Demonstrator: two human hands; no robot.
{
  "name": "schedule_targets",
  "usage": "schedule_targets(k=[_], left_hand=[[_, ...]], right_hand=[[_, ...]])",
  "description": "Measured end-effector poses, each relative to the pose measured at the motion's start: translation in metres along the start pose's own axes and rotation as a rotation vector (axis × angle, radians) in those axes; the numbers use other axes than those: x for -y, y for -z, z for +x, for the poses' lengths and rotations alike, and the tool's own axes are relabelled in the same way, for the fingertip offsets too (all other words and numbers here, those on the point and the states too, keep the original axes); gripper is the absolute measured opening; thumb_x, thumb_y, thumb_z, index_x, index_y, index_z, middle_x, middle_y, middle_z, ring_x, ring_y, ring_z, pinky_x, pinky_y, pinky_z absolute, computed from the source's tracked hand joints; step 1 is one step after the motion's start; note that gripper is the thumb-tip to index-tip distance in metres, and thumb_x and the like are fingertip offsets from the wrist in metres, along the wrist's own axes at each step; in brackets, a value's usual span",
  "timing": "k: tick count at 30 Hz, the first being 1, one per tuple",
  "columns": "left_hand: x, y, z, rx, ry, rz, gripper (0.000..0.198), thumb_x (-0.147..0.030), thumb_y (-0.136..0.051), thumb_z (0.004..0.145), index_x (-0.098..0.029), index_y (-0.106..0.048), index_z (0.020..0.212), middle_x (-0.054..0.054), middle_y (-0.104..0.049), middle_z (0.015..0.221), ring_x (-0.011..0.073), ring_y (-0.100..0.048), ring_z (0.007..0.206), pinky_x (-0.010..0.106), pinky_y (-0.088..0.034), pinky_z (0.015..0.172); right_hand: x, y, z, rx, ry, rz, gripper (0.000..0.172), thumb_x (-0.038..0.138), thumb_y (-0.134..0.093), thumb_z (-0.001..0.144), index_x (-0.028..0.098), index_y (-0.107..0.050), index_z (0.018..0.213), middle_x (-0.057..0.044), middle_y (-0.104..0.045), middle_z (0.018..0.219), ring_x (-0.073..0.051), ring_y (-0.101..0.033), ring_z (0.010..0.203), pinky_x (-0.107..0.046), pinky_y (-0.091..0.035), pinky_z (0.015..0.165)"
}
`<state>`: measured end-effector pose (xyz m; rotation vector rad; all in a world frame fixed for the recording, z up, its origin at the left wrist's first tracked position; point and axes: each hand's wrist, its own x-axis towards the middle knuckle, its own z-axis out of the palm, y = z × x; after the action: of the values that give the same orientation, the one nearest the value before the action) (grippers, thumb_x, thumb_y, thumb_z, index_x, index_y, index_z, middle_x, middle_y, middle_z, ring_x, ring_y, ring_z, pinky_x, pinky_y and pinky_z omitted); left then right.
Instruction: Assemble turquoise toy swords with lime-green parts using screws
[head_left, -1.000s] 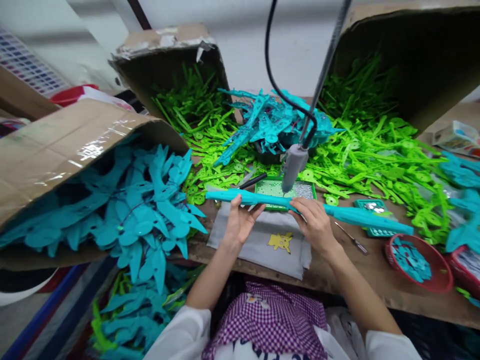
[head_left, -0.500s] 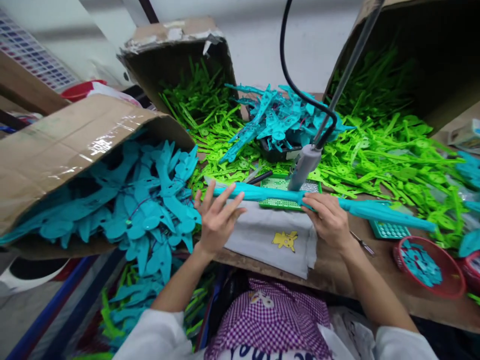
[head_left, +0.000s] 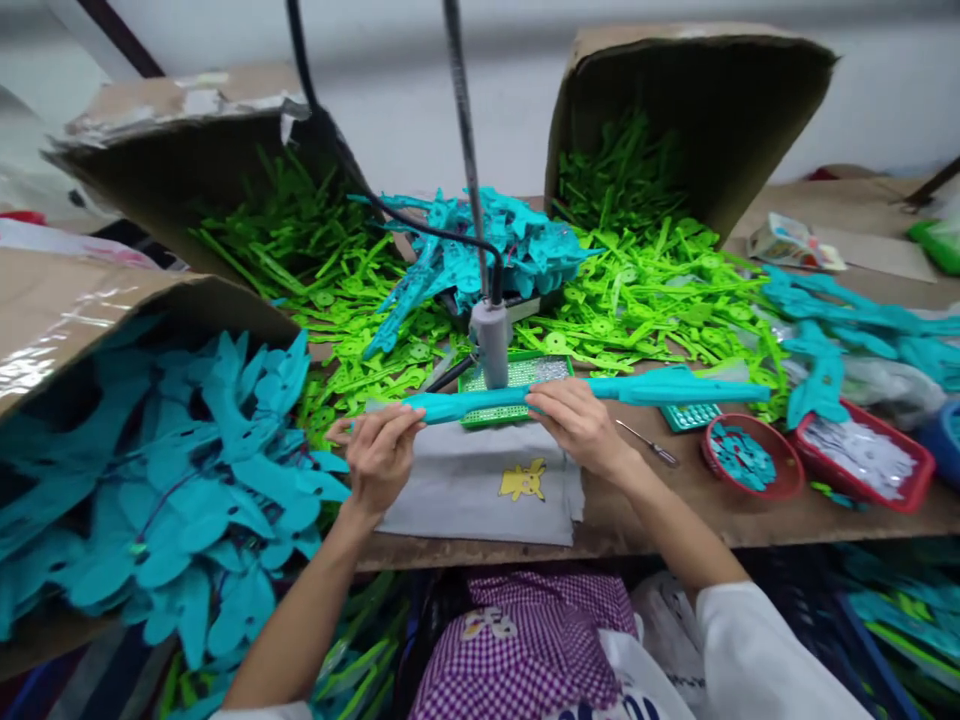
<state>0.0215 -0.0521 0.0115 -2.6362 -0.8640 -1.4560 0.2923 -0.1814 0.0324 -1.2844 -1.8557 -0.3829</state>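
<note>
A long, narrow turquoise plastic part (head_left: 487, 400) lies level across my view above the grey cloth (head_left: 457, 480) with a yellow cartoon figure. My left hand (head_left: 381, 455) has its fingers closed round the part's left end. Near its middle, my right hand (head_left: 581, 425) pinches it between thumb and fingers. Behind the part stands a grey electric screwdriver (head_left: 491, 340), hanging from a rod with a black cable. Its tip is hidden; below it a green tray (head_left: 555, 368) holds small metal pieces.
Cardboard boxes with lime-green strips (head_left: 637, 170) stand at the back. A box of turquoise parts (head_left: 210, 480) is at the left. To the right are a small screwdriver (head_left: 664, 455), a red bowl (head_left: 791, 470) of small turquoise pieces and a red basket (head_left: 919, 480) of white pieces.
My left hand's spread fingers have closed round the part's left end. My right hand keeps its pinch. The part is now nearly level, and the view has swung to the right.
</note>
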Motion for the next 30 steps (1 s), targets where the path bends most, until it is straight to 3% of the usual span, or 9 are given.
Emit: schedule_targets(k=[6, 10, 13, 15, 19, 21, 24, 27, 30], left_hand=[[0.017, -0.007, -0.004, 0.12, 0.071, 0.027, 0.019, -0.03, -0.064, 0.084, -0.027, -0.073, 0.1, 0.008, -0.066, 0.096, 0.0224, -0.061, 0.092, 0.038, -0.043, 0.09], [0.013, -0.002, -0.009, 0.014, 0.138, 0.016, 0.014, -0.028, -0.067, 0.081, -0.025, -0.074, 0.093, 0.009, -0.063, 0.095, 0.024, -0.059, 0.096, 0.043, -0.041, 0.095], [-0.028, -0.002, -0.025, -0.226, 0.338, -0.017, 0.015, -0.026, -0.074, 0.075, -0.022, -0.072, 0.09, 0.012, -0.056, 0.11, 0.0283, -0.048, 0.117, 0.048, -0.033, 0.105], [-0.075, -0.013, -0.035, -0.234, 0.579, -0.271, 0.02, -0.024, -0.073, 0.074, -0.021, -0.067, 0.093, 0.009, -0.058, 0.107, 0.0244, -0.054, 0.109, 0.042, -0.04, 0.099], [-0.173, -0.066, -0.015, 0.395, 1.084, -0.842, 0.026, -0.01, -0.04, 0.088, -0.015, -0.066, 0.092, 0.008, -0.066, 0.087, 0.0188, -0.064, 0.084, 0.037, -0.051, 0.082], [-0.201, -0.096, 0.012, 0.45, 1.168, -0.778, 0.039, -0.004, -0.028, 0.087, -0.015, -0.065, 0.078, 0.009, -0.065, 0.081, 0.0197, -0.063, 0.084, 0.039, -0.05, 0.085], [-0.215, -0.122, 0.044, 0.263, 1.081, -0.512, 0.036, -0.003, -0.033, 0.085, -0.018, -0.061, 0.069, 0.01, -0.065, 0.079, 0.0252, -0.059, 0.097, 0.049, -0.043, 0.095], [-0.214, -0.122, 0.048, 0.141, 0.995, -0.321, 0.03, -0.006, -0.034, 0.086, -0.017, -0.06, 0.074, 0.013, -0.065, 0.089, 0.0321, -0.052, 0.112, 0.059, -0.038, 0.096], [-0.208, -0.115, 0.035, 0.162, 1.055, -0.48, 0.038, -0.012, -0.022, 0.092, -0.017, -0.059, 0.082, 0.017, -0.063, 0.101, 0.0327, -0.052, 0.113, 0.059, -0.042, 0.09]], right_hand=[[0.0, -0.004, 0.0, 0.089, 0.007, -0.037, 0.019, 0.018, -0.052, 0.091, 0.015, -0.062, 0.106, -0.009, -0.07, 0.104, -0.019, -0.062, 0.098, -0.036, -0.048, 0.084], [0.004, -0.007, 0.003, 0.066, 0.07, -0.113, 0.017, 0.018, -0.05, 0.092, 0.014, -0.063, 0.102, -0.008, -0.071, 0.101, -0.018, -0.063, 0.096, -0.033, -0.047, 0.08], [0.006, -0.01, 0.006, 0.044, 0.091, -0.17, 0.019, 0.015, -0.047, 0.092, 0.014, -0.063, 0.102, -0.007, -0.071, 0.104, -0.017, -0.062, 0.1, -0.032, -0.047, 0.081], [0.009, -0.014, 0.007, 0.045, 0.106, -0.207, 0.02, 0.014, -0.046, 0.093, 0.014, -0.063, 0.104, -0.007, -0.07, 0.108, -0.017, -0.06, 0.103, -0.032, -0.046, 0.084], [0.021, -0.024, 0.004, 0.131, 0.134, -0.28, 0.023, 0.015, -0.042, 0.095, 0.014, -0.061, 0.107, -0.007, -0.068, 0.112, -0.018, -0.058, 0.104, -0.033, -0.044, 0.083], [0.028, -0.03, 0.001, 0.175, 0.115, -0.304, 0.024, 0.015, -0.04, 0.095, 0.014, -0.06, 0.107, -0.007, -0.067, 0.113, -0.018, -0.057, 0.103, -0.033, -0.044, 0.079], [0.035, -0.035, 0.0, 0.231, 0.059, -0.33, 0.022, 0.014, -0.039, 0.095, 0.014, -0.059, 0.103, -0.007, -0.068, 0.103, -0.018, -0.058, 0.092, -0.033, -0.043, 0.072], [0.037, -0.039, 0.005, 0.319, -0.047, -0.316, 0.022, 0.012, -0.038, 0.094, 0.015, -0.06, 0.093, -0.006, -0.067, 0.087, -0.018, -0.057, 0.079, -0.034, -0.044, 0.07], [0.046, -0.034, 0.008, 0.334, -0.106, -0.214, 0.02, 0.01, -0.042, 0.091, 0.018, -0.06, 0.091, -0.004, -0.066, 0.081, -0.017, -0.058, 0.076, -0.033, -0.046, 0.071]])
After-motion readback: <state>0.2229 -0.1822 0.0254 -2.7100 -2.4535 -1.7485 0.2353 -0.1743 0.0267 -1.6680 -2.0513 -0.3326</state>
